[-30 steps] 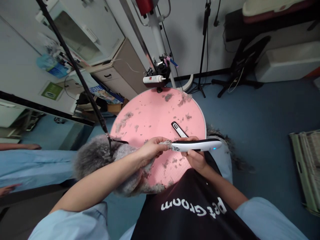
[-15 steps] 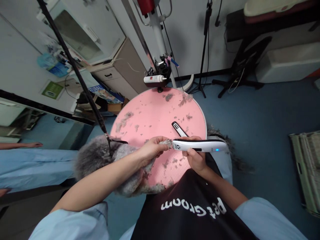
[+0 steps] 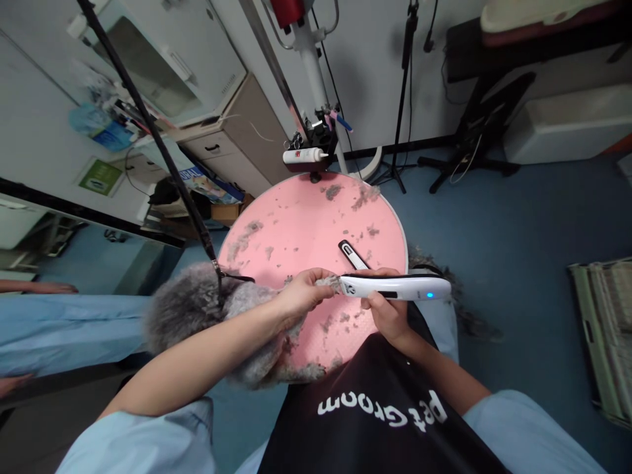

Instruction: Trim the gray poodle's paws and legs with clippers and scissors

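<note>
A grey curly-haired dog [image 3: 185,303] is on the round pink grooming table [image 3: 306,224], a black strap attached near its neck. My left hand [image 3: 307,293] is closed around the dog's paw [image 3: 330,284], stretched out toward the right. In my right hand [image 3: 390,313] is a white hair clipper [image 3: 399,288] with a blue light lit, its head touching or very close to the paw. Behind the clipper lies a second slim black-and-white device [image 3: 354,255], partly hidden. Loose tufts of hair [image 3: 333,191] are scattered over the table. My left forearm covers part of the dog's body.
A holder at the table's far edge carries a white bottle [image 3: 303,155] and scissors [image 3: 295,141]. The black leash [image 3: 158,145] runs diagonally down from the upper left. Another person's blue-clothed body [image 3: 69,329] is at the left. Clipped hair [image 3: 474,326] lies on the floor at right.
Both hands keep nearly the same place, with the clipper at the paw. The leash's lower end and the dog's head have shifted very slightly.
</note>
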Action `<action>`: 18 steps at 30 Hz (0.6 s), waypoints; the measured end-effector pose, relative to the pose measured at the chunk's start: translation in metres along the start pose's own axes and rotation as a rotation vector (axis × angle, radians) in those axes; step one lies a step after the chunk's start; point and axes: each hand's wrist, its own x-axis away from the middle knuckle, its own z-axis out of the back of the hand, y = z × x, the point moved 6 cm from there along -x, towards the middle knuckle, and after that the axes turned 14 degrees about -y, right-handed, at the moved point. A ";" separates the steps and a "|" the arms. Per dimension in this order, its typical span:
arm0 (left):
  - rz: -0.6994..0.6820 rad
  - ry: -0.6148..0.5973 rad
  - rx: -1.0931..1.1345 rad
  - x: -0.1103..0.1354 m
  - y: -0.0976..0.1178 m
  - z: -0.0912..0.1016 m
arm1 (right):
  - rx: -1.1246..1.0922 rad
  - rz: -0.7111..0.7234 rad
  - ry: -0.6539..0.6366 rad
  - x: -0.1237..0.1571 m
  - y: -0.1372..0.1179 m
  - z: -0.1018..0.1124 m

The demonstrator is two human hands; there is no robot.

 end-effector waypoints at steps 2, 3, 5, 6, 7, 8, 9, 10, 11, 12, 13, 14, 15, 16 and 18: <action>0.006 0.019 -0.007 0.001 -0.001 0.001 | 0.013 -0.013 -0.043 -0.001 0.001 -0.002; 0.007 0.022 -0.010 0.001 -0.001 0.001 | 0.018 -0.013 -0.051 -0.002 0.002 -0.002; 0.001 0.016 -0.014 0.002 -0.001 0.001 | 0.027 -0.002 -0.036 -0.003 0.002 -0.001; -0.003 0.014 -0.013 0.002 -0.001 0.001 | 0.032 0.000 -0.028 -0.003 0.002 0.000; -0.005 0.013 -0.013 0.002 -0.001 0.001 | 0.035 -0.003 -0.030 -0.004 0.003 0.000; -0.005 0.015 -0.013 0.002 -0.001 0.001 | 0.036 -0.012 -0.045 -0.004 0.004 0.000; -0.002 0.019 -0.014 0.003 -0.001 0.001 | 0.036 -0.020 -0.065 -0.004 0.005 -0.001; 0.001 0.022 -0.012 0.003 -0.001 0.001 | 0.038 -0.025 -0.081 -0.004 0.006 -0.002; 0.005 0.021 -0.010 0.003 -0.001 0.000 | 0.044 -0.022 -0.090 -0.003 0.007 -0.002; 0.010 0.013 -0.008 0.004 -0.001 -0.001 | 0.053 -0.014 -0.092 -0.002 0.006 -0.002; 0.015 0.007 -0.008 0.004 -0.001 -0.001 | 0.060 -0.001 -0.092 -0.001 0.005 -0.002; 0.021 0.001 -0.012 0.004 -0.002 -0.002 | 0.066 0.011 -0.097 0.000 0.004 -0.002; 0.027 -0.002 -0.019 0.004 -0.002 -0.002 | 0.071 0.019 -0.113 0.000 0.002 -0.003; 0.033 -0.002 -0.031 0.004 -0.003 -0.002 | 0.083 0.022 -0.141 -0.001 0.000 -0.004; 0.026 0.009 -0.069 0.005 -0.005 -0.001 | 0.148 0.029 -0.226 -0.008 -0.008 -0.007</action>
